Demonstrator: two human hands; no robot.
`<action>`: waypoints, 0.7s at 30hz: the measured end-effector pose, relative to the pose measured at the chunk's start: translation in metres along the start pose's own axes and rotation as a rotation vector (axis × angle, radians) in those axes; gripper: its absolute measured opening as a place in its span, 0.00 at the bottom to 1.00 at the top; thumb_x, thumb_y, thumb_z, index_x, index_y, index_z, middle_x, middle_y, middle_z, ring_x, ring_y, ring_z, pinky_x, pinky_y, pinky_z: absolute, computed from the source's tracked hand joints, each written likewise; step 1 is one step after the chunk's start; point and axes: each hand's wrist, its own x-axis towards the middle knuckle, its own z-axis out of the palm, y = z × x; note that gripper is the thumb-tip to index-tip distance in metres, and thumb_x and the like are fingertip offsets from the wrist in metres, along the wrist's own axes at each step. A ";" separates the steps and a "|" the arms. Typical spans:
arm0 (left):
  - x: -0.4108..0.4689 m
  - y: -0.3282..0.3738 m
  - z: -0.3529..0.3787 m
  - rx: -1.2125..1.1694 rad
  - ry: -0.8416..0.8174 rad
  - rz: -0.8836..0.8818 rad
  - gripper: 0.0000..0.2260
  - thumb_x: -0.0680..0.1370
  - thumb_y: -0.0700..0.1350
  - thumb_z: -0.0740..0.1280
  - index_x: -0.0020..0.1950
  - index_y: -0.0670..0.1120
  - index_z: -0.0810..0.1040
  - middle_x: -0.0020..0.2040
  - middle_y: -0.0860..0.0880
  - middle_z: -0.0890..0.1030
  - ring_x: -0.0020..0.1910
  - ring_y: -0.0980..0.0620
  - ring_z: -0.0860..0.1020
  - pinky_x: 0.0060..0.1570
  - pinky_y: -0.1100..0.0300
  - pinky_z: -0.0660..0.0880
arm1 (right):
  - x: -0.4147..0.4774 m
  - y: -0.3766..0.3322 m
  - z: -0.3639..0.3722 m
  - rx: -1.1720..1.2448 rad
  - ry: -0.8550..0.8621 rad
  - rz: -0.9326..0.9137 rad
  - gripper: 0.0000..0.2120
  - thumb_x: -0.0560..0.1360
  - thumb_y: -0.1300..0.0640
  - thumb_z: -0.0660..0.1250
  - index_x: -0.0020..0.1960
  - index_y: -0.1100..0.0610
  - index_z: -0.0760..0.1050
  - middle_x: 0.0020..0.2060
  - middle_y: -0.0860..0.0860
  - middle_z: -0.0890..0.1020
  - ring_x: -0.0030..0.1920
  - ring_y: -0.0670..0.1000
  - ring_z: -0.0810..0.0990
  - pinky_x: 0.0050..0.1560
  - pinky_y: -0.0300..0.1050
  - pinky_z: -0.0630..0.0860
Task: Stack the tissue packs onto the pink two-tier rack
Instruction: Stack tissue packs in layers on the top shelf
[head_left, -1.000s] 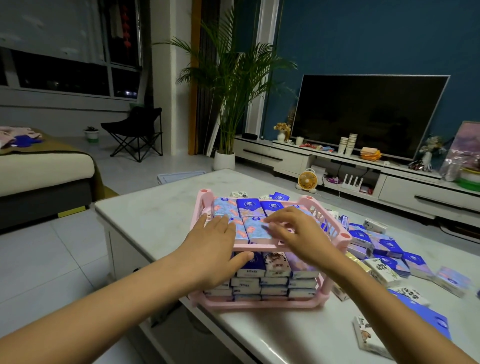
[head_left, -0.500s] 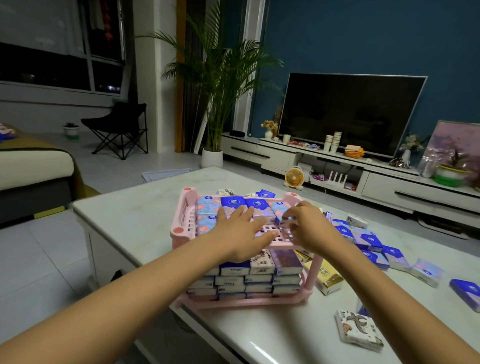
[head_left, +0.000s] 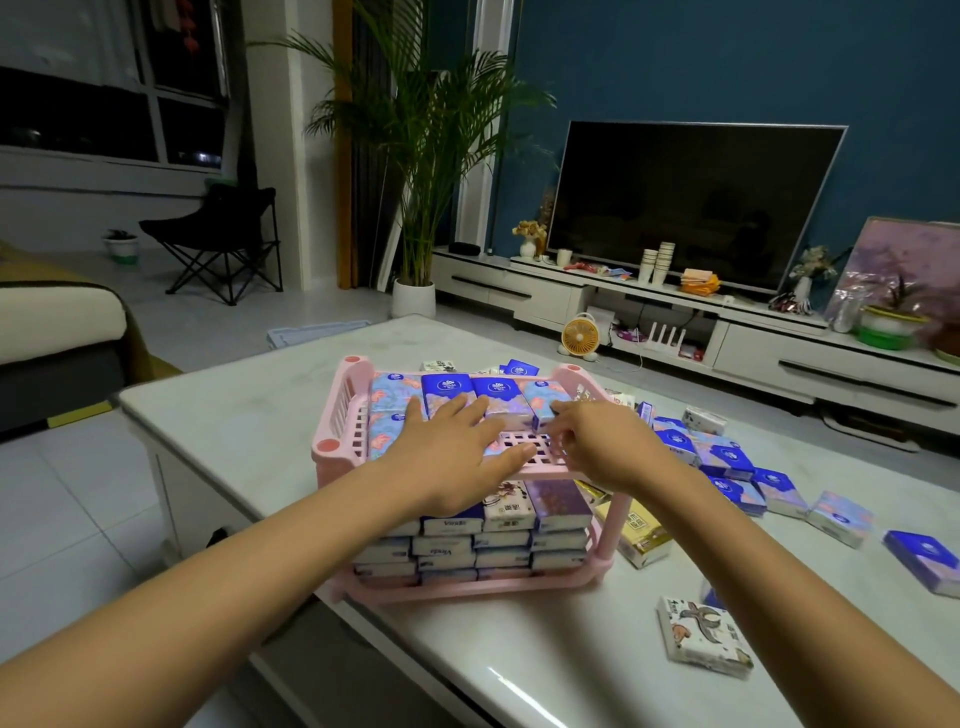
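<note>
Two tiers of the pink rack (head_left: 340, 410) carry tissue packs: the lower tier is filled with stacked rows (head_left: 498, 543), and the top tier holds a back row (head_left: 449, 389) of blue and floral packs, with bare pink grid showing between my hands. The rack stands on the white surface (head_left: 234, 415) in front of me.

My left hand (head_left: 457, 457) lies flat and open, palm down and fingers spread, on the packs of the top tier, its fingertips reaching the back row. My right hand (head_left: 608, 447) is just beside it over the right part of the same tier, its fingers bent with their tips at the near end of the rightmost pack (head_left: 543, 392); I cannot tell whether they pinch it or only touch it.

Just beside the rack's right front leg, a yellow pack (head_left: 641, 535) lies on the surface. Further right, many loose packs (head_left: 727, 460), mostly blue and lilac, lie scattered, with one dark blue pack (head_left: 924, 561) well apart from the rack at the far right edge. A white patterned pack (head_left: 701, 642) lies near the front, close to my right forearm.
</note>
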 end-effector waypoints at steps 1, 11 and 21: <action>0.000 -0.001 0.000 0.002 0.002 0.001 0.26 0.79 0.63 0.44 0.75 0.56 0.55 0.77 0.51 0.48 0.76 0.52 0.45 0.71 0.40 0.42 | 0.001 0.000 0.000 -0.031 -0.033 -0.018 0.13 0.74 0.62 0.58 0.55 0.56 0.77 0.59 0.54 0.77 0.55 0.56 0.76 0.48 0.48 0.76; -0.001 0.000 0.002 0.037 0.037 0.012 0.25 0.79 0.63 0.44 0.75 0.59 0.53 0.77 0.50 0.50 0.76 0.51 0.46 0.73 0.44 0.44 | -0.003 -0.005 -0.008 -0.044 -0.140 -0.047 0.16 0.77 0.61 0.56 0.62 0.55 0.74 0.69 0.53 0.67 0.63 0.56 0.72 0.55 0.53 0.74; -0.015 0.014 0.017 0.110 0.609 0.361 0.18 0.79 0.52 0.52 0.57 0.42 0.74 0.59 0.41 0.78 0.59 0.45 0.73 0.63 0.46 0.65 | -0.065 0.039 0.017 0.636 0.704 0.050 0.12 0.67 0.67 0.57 0.41 0.62 0.78 0.44 0.52 0.78 0.48 0.49 0.74 0.47 0.40 0.71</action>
